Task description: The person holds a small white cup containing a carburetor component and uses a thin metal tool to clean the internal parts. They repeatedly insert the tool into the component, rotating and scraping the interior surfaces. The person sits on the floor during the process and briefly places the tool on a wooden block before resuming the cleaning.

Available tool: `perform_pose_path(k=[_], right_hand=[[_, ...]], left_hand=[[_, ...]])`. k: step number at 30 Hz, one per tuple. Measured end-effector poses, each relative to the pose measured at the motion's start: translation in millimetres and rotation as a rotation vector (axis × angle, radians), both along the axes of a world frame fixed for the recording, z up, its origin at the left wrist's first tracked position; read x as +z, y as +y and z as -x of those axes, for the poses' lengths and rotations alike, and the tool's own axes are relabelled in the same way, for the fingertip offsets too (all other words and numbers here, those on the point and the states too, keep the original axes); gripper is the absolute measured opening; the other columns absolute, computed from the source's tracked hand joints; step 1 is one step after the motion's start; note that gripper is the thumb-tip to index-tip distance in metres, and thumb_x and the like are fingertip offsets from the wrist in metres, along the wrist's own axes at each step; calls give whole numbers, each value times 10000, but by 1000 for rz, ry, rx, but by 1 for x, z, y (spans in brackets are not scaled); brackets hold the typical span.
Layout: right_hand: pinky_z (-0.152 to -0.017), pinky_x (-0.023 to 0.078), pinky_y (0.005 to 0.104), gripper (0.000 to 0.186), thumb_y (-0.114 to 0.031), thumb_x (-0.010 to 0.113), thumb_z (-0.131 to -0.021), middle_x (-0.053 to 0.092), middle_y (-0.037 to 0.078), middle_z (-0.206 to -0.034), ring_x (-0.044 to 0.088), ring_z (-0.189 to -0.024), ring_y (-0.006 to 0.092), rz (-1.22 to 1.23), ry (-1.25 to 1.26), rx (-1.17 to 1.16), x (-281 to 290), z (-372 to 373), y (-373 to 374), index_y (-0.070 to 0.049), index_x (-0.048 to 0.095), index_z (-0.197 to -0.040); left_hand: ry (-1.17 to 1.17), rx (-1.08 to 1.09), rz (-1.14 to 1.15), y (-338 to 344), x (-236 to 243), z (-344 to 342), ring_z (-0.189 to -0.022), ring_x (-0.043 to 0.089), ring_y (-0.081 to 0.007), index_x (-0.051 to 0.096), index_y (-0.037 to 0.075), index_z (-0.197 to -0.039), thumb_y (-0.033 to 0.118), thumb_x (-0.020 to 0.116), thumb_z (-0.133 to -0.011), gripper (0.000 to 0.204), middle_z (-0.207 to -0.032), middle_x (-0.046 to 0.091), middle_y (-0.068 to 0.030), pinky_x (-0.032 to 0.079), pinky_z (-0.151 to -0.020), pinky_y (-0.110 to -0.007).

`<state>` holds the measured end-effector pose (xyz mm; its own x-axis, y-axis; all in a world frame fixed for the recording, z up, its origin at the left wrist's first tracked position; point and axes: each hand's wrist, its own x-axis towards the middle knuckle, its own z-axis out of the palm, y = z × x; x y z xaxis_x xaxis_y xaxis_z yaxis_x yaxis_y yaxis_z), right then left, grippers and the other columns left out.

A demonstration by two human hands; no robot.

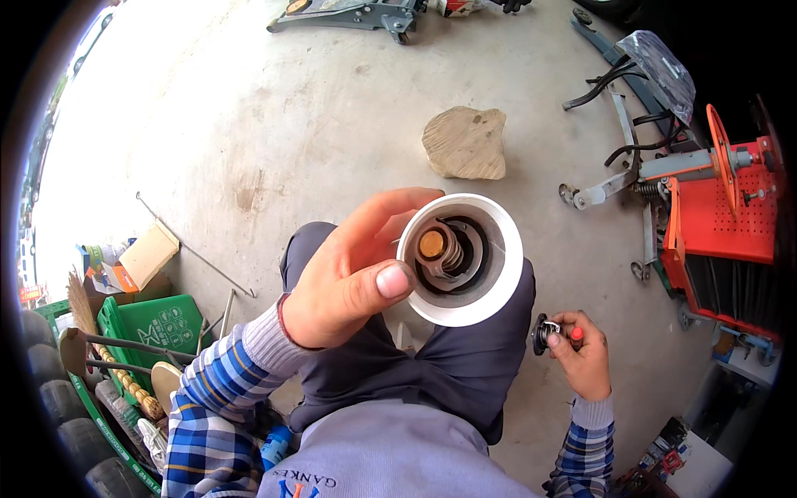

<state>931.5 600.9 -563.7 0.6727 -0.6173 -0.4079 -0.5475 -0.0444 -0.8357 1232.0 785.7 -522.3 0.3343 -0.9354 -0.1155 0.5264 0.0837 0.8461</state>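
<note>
My left hand [340, 290] grips a white round cup-like housing [508, 290] from its left side, thumb on the rim. Its open end faces up over my knees. Inside lie a brass-coloured round piece [432, 243] and a metal coil spring [453, 254], with a dark ring around them. Off to the right, beside my knee, my right hand [588, 361] is closed on a small black round part with bright metal on it [545, 334]. A red-ended piece [576, 334] also shows between those fingers; its kind is unclear.
A block of wood [465, 145] rests on the concrete floor ahead. A floor jack [349, 15] stands at the far edge. On the right are a wheeled grey metal frame [614, 187] and a red tool cart [735, 228]. A green bin [154, 328] and a thin metal rod [199, 253] are at left.
</note>
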Motion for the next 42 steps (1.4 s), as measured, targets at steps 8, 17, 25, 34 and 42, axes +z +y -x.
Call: perform_pose_path(k=[8, 17, 25, 34, 42], right_hand=[[-626, 460, 228, 249, -154, 705, -892, 626, 19, -757, 520, -662, 63, 195, 12, 48, 28, 25, 29, 17, 621, -1052], [-661, 473, 240, 275, -157, 699, -900, 640, 33, -828, 554, -714, 74, 363, -128, -107, 36, 14, 26, 17, 595, -1086], [-799, 519, 407, 418, -350, 654, -899, 702, 201, -1009, 686, -919, 343, 802, 81, 159, -1, -128, -111, -53, 599, -1188], [-791, 540, 475, 380, -350, 592, -910, 705, 161, -995, 678, -933, 349, 856, 510, 448, -195, -269, -155, -98, 579, -1195], [-767, 535, 478, 432, -352, 635, -890, 707, 161, -982, 682, -894, 355, 909, 531, 527, -263, -288, -169, -120, 560, -1246]], left_hand=[[-36, -46, -9, 41, 9, 42, -1271, 500, -254, 368, -21, -1434, 460, 711, -880, 809, -1357, 523, -183, 380, -1089, -393], [96, -73, -70, 74, 0, 66, -1237, 518, -238, 358, -11, -1439, 447, 659, -916, 757, -1338, 525, -164, 409, -1060, -384], [96, -40, -93, 63, -18, 31, -1226, 516, -226, 377, 6, -1433, 358, 582, -923, 652, -1339, 508, -145, 413, -1044, -381], [64, 7, -191, 25, -38, -42, -1235, 509, -237, 361, -17, -1440, 360, 585, -866, 722, -1337, 520, -164, 396, -1044, -367], [48, 76, -131, -2, -54, -71, -1249, 498, -238, 364, -33, -1436, 356, 581, -888, 706, -1350, 518, -174, 381, -1059, -368]])
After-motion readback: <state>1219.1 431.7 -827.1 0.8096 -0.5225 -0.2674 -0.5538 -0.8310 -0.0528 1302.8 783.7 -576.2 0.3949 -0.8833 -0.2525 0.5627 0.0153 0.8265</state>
